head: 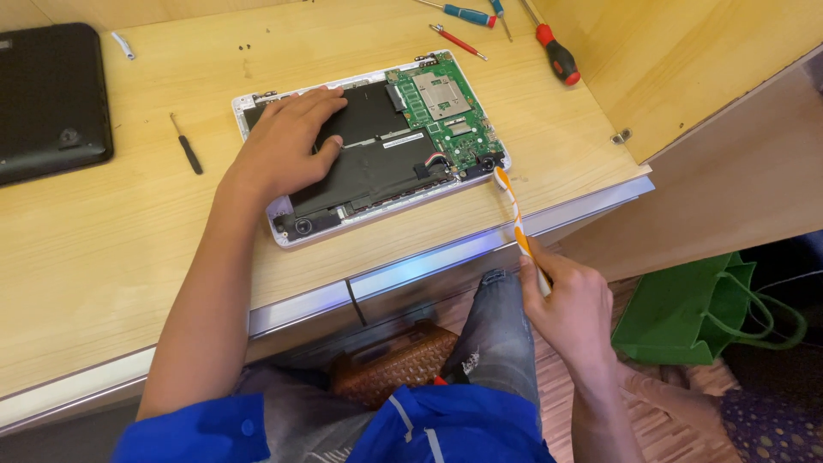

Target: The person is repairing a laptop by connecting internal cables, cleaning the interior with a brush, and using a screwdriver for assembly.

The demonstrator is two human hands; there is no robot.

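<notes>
An opened white laptop (287, 230) lies bottom-up on the wooden desk (103, 257), showing a black battery (386, 159) and a green circuit board (446, 107). My left hand (287, 141) rests flat on the battery's left part, fingers spread. My right hand (570, 304) grips the handle of an orange-and-white toothbrush (513, 210). The brush head touches the laptop's near right corner by the board's edge.
A black cover panel (47, 99) lies at the desk's far left. A small black screwdriver (186, 146) sits beside the laptop; blue (463, 12), thin red (457, 40) and red-handled (555, 56) screwdrivers lie at the back. A green bag (686, 313) stands on the floor at right.
</notes>
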